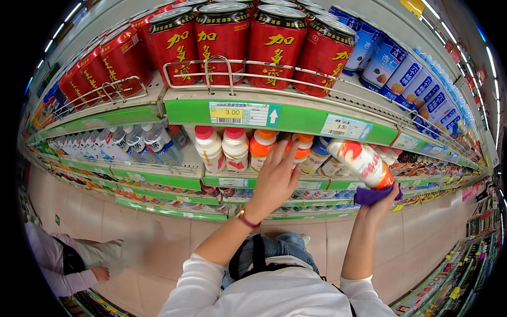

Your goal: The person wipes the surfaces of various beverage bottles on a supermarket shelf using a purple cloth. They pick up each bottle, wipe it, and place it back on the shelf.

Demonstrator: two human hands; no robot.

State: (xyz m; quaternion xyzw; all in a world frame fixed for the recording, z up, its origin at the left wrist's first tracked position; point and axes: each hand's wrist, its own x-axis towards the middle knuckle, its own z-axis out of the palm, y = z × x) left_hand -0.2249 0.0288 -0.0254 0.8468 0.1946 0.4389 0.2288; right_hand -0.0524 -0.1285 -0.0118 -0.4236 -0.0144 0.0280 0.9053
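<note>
My left hand (pixel 276 180) reaches to the shelf, its fingers over the space between two orange-capped bottles (pixel 262 148); whether it touches them I cannot tell. To the right, my right hand (pixel 378 204) grips a white and orange plastic drink bottle (pixel 362 162) through a purple cloth (pixel 374 195). That bottle is tilted, its orange end down in the hand. Two white bottles with pink caps (pixel 235 148) stand left of the orange ones. Blue-labelled bottles (pixel 318 152) are just right of my left hand, partly hidden.
Above is a shelf with red drink cans (pixel 277 47), a wire guard rail (pixel 253 74) and a green price strip (pixel 186 112). Blue cans (pixel 384 65) stand further right. Clear plastic bottles (pixel 156 138) line the lower shelf at left. Another person (pixel 59 259) is at the lower left.
</note>
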